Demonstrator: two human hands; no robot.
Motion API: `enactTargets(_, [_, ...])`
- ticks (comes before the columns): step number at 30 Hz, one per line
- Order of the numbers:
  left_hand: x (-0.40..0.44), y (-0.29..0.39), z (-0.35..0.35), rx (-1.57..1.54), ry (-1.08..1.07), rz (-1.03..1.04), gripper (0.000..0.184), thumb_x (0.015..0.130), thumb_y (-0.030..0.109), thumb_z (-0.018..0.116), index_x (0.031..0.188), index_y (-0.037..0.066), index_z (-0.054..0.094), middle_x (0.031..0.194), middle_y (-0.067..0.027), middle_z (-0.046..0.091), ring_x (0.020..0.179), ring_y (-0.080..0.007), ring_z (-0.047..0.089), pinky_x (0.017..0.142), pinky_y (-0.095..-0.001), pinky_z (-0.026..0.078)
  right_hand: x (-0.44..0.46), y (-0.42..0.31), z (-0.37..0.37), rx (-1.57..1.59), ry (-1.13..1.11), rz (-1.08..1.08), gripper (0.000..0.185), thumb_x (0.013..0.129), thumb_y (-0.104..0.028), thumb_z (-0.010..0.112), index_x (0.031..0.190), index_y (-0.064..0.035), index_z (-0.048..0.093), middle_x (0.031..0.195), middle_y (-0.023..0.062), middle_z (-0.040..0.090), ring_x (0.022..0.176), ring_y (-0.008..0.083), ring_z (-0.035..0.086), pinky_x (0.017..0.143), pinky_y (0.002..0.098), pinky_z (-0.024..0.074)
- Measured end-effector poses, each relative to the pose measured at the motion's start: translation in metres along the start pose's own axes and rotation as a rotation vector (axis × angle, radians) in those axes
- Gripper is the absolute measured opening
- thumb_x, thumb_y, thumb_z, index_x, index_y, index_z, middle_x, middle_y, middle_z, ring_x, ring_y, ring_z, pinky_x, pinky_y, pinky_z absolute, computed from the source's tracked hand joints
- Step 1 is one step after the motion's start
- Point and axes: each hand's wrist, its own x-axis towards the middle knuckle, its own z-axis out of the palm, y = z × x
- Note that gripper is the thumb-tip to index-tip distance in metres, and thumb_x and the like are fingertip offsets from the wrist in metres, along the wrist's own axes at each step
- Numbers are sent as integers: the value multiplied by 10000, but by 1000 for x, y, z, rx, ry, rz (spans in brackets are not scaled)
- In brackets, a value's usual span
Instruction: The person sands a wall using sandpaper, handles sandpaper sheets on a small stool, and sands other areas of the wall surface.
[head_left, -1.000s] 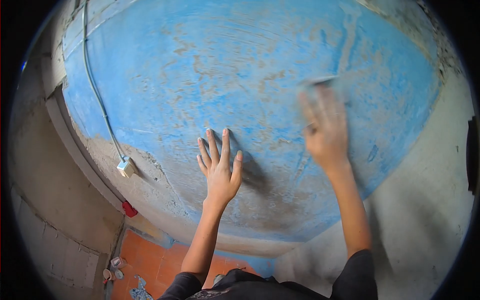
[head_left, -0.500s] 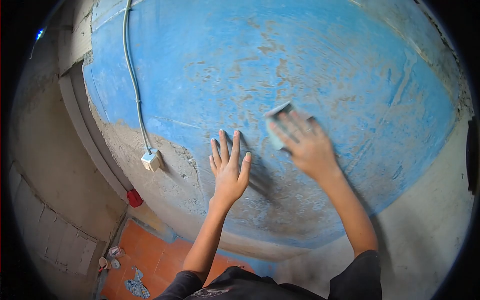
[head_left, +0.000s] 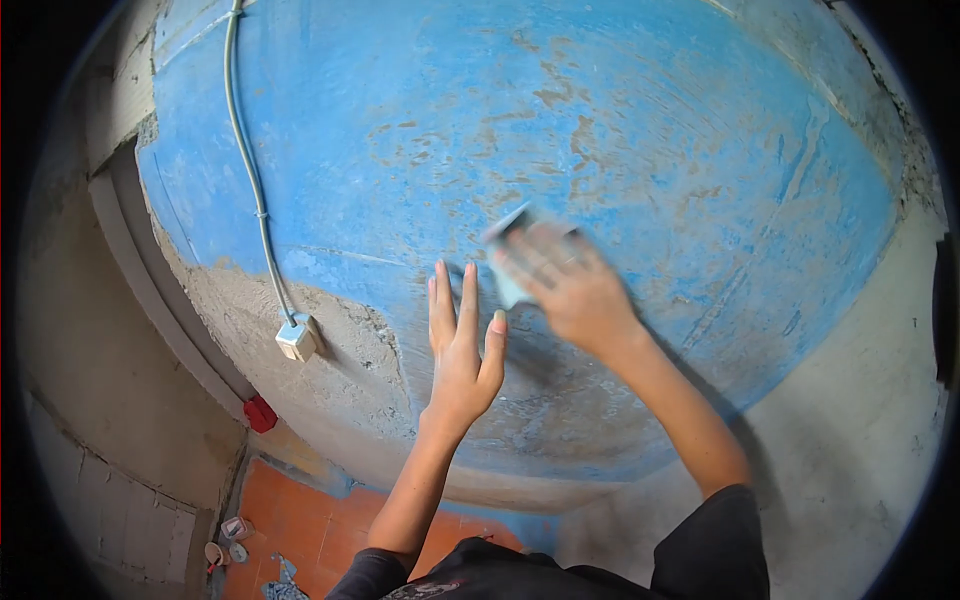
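A blue painted wall [head_left: 330,150] with worn brown-grey patches fills most of the view. Against it my right hand [head_left: 580,295] presses a pale grey-green sheet of sandpaper [head_left: 512,285], its dark edge curling up above the fingertips. Motion blurs these fingers, and they cover much of the sheet. Just to the left, my left hand [head_left: 460,365] rests on the wall with fingers stretched upward and thumb apart, holding nothing. The sandpaper's lower left edge is close to the left thumb.
A cable [head_left: 250,170] runs down the wall to a white socket box [head_left: 298,340] on bare plaster [head_left: 350,350]. Low on the left is a red object [head_left: 260,413]. Small containers [head_left: 236,530] and a patterned cloth [head_left: 284,585] lie on the orange floor [head_left: 335,525].
My right hand has moved left with the sandpaper, nearer to my left hand. The left hand stays at the wall, its fingers slightly closer together. The view has shifted a little.
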Motion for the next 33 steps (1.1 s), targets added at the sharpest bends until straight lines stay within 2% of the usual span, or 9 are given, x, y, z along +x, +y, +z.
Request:
enactTargets(2, [6,18,-3,-51,-36,135,572,973,247,519,1456,-19,366,1536,-254,259,1413,-447,248,1128,-509,239,-11,-1,10,161,-63,-137,520,860,-96,570,1376,-145,530,1485,44,447,1379,233,398,1114,433,355])
enactTargets(4, [10,46,1,-33,-174,291,557,962,216,527,1441,-28,383,1518,-259,290,1411,-418,281,1126,-468,276,-10,-2,5,159,12,-102,363,858,-136,591,1215,-123,654,1446,24,489,1349,216,430,1085,397,396])
enactTargets(8, [24,53,29,245,-93,177,588,954,264,536,1410,-79,394,1476,-283,334,1408,-432,268,1134,-525,223,-40,-3,8,287,-24,-70,306,836,-142,610,1131,-108,682,1332,48,567,1322,230,456,1094,431,378])
enactTargets(10, [23,54,42,214,-85,163,673,951,306,543,1404,-145,334,1481,-346,240,1405,-500,202,1134,-566,173,-73,0,12,200,-97,-199,302,827,-148,619,1118,-98,680,1285,70,589,1313,247,466,1100,459,364])
enactTargets(16, [19,44,105,208,132,101,941,906,426,614,1434,-188,136,1485,-446,11,1400,-587,19,1116,-634,86,-136,35,-26,174,-136,-24,304,850,-156,598,1144,-125,668,1318,89,582,1305,268,479,1089,482,341])
enactTargets(21, [-25,35,164,205,156,2,1163,817,522,699,1431,-198,23,1472,-469,-60,1384,-611,-83,1084,-685,1,-151,116,-34,-83,280,169,255,922,-212,538,1141,-176,664,1359,85,564,1302,293,483,1098,489,313])
enactTargets(24, [-84,32,211,187,105,-77,1109,811,551,675,1411,-215,142,1464,-483,28,1377,-631,-2,1074,-706,46,-161,121,-20,-175,314,115,253,924,-229,537,1142,-210,664,1347,70,576,1298,278,490,1122,476,285])
enactTargets(30, [15,33,154,181,388,27,912,865,283,639,1466,-149,108,1506,-430,17,1399,-598,6,1095,-681,35,-163,122,-15,-124,356,106,259,930,-254,528,1153,-263,659,1313,34,607,1298,241,494,1158,448,248])
enactTargets(33, [28,48,145,260,408,-45,848,911,165,575,1475,-146,22,1515,-417,-11,1430,-535,-47,1165,-549,25,-163,122,-15,-120,362,112,257,927,-262,532,1148,-271,661,1319,22,605,1300,236,492,1163,443,243])
